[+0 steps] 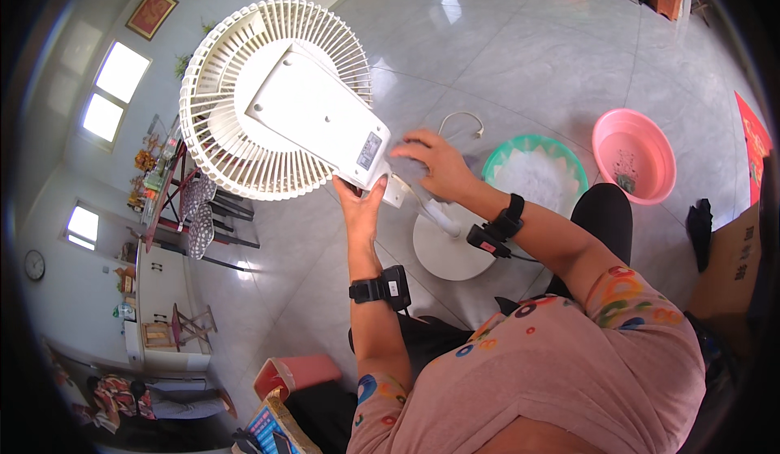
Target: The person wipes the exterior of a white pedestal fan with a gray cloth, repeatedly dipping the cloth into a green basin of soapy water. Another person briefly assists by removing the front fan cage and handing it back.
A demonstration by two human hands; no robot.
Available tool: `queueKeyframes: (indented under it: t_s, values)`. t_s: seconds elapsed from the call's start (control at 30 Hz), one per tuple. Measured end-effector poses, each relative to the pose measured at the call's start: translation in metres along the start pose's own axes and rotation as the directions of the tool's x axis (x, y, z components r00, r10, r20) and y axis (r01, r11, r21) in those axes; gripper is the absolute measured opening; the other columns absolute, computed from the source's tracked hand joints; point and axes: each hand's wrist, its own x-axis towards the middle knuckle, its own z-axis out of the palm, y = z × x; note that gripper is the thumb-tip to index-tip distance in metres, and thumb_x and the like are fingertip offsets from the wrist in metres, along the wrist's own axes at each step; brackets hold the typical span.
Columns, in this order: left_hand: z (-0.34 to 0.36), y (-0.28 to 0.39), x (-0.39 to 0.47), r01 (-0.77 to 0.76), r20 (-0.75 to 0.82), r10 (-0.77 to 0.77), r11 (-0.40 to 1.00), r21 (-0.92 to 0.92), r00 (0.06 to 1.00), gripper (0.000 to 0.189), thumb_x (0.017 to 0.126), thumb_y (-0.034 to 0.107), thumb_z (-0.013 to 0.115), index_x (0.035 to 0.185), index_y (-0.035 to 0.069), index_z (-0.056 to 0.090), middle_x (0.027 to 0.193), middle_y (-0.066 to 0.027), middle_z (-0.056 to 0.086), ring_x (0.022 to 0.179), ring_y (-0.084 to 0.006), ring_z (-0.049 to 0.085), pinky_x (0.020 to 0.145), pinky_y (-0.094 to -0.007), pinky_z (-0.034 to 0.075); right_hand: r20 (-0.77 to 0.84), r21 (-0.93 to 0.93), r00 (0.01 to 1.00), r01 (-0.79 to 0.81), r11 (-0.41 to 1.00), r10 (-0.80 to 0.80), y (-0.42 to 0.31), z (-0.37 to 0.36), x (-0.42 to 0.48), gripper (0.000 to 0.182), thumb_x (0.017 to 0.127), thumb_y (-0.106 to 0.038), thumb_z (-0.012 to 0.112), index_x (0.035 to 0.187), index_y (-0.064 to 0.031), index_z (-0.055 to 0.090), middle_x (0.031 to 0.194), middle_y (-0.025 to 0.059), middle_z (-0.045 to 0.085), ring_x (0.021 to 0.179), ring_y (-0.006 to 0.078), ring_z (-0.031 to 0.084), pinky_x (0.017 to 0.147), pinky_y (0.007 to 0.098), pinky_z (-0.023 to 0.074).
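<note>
A white electric fan head [317, 109] with a round wire-like grille [210, 140] fills the upper left, its flat back housing turned to me. My left hand [361, 210] grips the lower end of the housing, thumb and fingers on either side. To the right of that end, my right hand [436, 164] is raised with its fingers apart, holding nothing. Below it, a white pole [445, 219] rises from a round base [448, 253] on the floor, and a cable runs between the housing and the pole. A power plug [479, 133] lies on the tiles.
A green basin [577, 164] of suds and a pink basin [661, 167] stand to the right, near my knee. A cardboard box [728, 265] is at far right. A pink bin [311, 371] is at lower left. Chairs [201, 234] stand farther left; a person [128, 396] is beyond.
</note>
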Motion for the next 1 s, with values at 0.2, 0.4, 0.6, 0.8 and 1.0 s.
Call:
queueKeyframes:
  t_s: [0.2, 0.4, 0.6, 0.8, 1.0]
  values:
    - [-0.001, 0.009, -0.003, 0.004, 0.015, -0.007, 0.985, 0.171, 1.000, 0.074, 0.071, 0.005, 0.072, 0.129, -0.002, 0.026, 0.125, -0.0164, 0.041, 0.113, -0.0239, 0.047, 0.095, -0.0352, 0.040, -0.127, 0.072, 0.991, 0.038, 0.997, -0.029, -0.020, -0.006, 0.008, 0.049, 0.065, 0.005, 0.064, 0.106, -0.0193, 0.063, 0.118, 0.0072, 0.051, 0.105, 0.0292, 0.054, 0.081, 0.0348, 0.0489]
    - [-0.018, -0.016, 0.002, -0.058, 0.203, -0.010, 0.944, 0.326, 0.979, 0.084, 0.068, 0.003, 0.066, 0.136, 0.001, 0.016, 0.126, -0.0176, 0.040, 0.118, -0.0269, 0.042, 0.100, -0.0382, 0.035, 0.088, -0.163, 0.983, 0.176, 0.971, -0.163, -0.014, 0.009, -0.021, 0.040, 0.064, -0.004, 0.066, 0.099, -0.0235, 0.063, 0.112, 0.0007, 0.052, 0.099, 0.0267, 0.053, 0.071, 0.0344, 0.0514]
    - [-0.046, -0.029, -0.012, 0.092, 0.300, -0.151, 0.975, 0.203, 0.942, 0.080, 0.068, 0.001, 0.055, 0.141, 0.002, 0.023, 0.142, -0.0162, 0.025, 0.132, -0.0277, 0.026, 0.110, -0.0395, 0.017, 0.024, -0.218, 0.980, 0.200, 0.955, -0.199, -0.016, 0.017, -0.024, 0.021, 0.074, -0.016, 0.058, 0.095, -0.0195, 0.063, 0.108, 0.0013, 0.052, 0.095, 0.0269, 0.053, 0.062, 0.0325, 0.0513]
    - [-0.035, -0.016, -0.017, 0.056, 0.304, -0.007, 0.987, -0.153, 0.953, 0.087, 0.064, 0.000, 0.051, 0.144, 0.000, 0.015, 0.145, -0.0164, 0.025, 0.134, -0.0285, 0.024, 0.112, -0.0399, 0.011, 0.242, -0.384, 0.945, 0.303, 0.872, -0.222, 0.002, 0.022, -0.054, 0.020, 0.071, -0.014, 0.063, 0.091, -0.0171, 0.061, 0.106, 0.0036, 0.052, 0.094, 0.0266, 0.052, 0.058, 0.0341, 0.0509]
    - [-0.012, -0.003, -0.021, 0.048, 0.144, -0.042, 0.998, -0.042, 0.989, 0.071, 0.084, 0.014, 0.058, 0.142, -0.002, 0.019, 0.144, -0.0184, 0.029, 0.131, -0.0267, 0.030, 0.111, -0.0381, 0.016, -0.113, -0.054, 0.992, 0.053, 0.997, -0.059, -0.002, -0.001, -0.036, 0.033, 0.063, -0.004, 0.068, 0.093, -0.0177, 0.061, 0.108, 0.0060, 0.050, 0.097, 0.0291, 0.051, 0.061, 0.0375, 0.0507]
